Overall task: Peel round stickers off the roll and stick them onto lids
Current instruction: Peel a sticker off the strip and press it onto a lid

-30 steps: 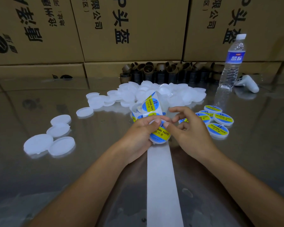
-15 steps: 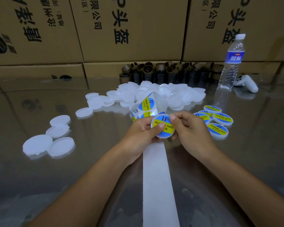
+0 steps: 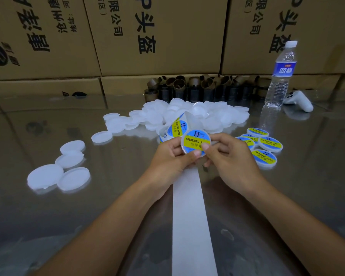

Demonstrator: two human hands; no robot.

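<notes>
Fingers (image 3: 194, 156) pinching one lid (image 3: 193, 138), five stickered lids (image 3: 270, 144) nearby

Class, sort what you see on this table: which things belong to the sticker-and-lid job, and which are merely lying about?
Job in hand:
stickered lid, gripped by the left hand and right hand
sticker roll
backing strip
plain lids
finished lids

Lying about:
water bottle
white controller
cardboard boxes
brown tubes, purpose unclear
</notes>
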